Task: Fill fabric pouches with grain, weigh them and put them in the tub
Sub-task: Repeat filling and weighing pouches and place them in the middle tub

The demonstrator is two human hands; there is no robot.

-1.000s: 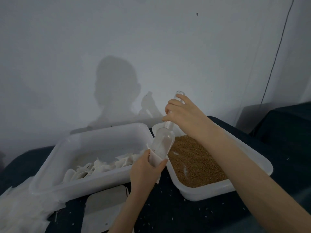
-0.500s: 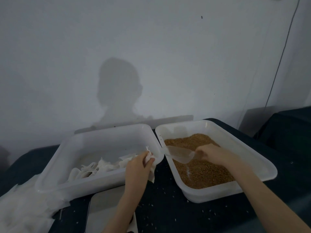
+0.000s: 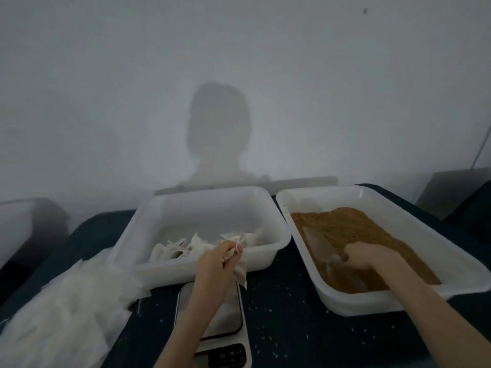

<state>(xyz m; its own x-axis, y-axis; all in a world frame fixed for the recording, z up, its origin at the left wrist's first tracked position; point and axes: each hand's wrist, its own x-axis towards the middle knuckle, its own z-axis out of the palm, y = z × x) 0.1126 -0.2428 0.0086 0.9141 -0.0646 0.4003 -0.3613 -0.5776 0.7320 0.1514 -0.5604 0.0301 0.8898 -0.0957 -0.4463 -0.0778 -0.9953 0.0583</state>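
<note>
My left hand [image 3: 216, 264] grips a white fabric pouch [image 3: 240, 273] by its top, in front of the near rim of the left white tub [image 3: 202, 203] and above the scale [image 3: 225, 322]. Several filled white pouches [image 3: 186, 247] lie in that tub. My right hand [image 3: 368, 254] rests inside the right white tub [image 3: 414, 224] of brown grain [image 3: 342, 224] and holds the handle of a clear plastic scoop [image 3: 317, 244], which lies low on the grain.
A heap of empty white fabric pouches [image 3: 61, 314] lies at the near left on the dark table [image 3: 289, 328]. Loose grains dot the table between the tubs. The wall stands close behind both tubs. A pale box edge [image 3: 16, 227] shows at far left.
My right hand has brought the scoop down from above the pouch into the grain tub. My left hand has drawn the pouch toward me, over the scale.
</note>
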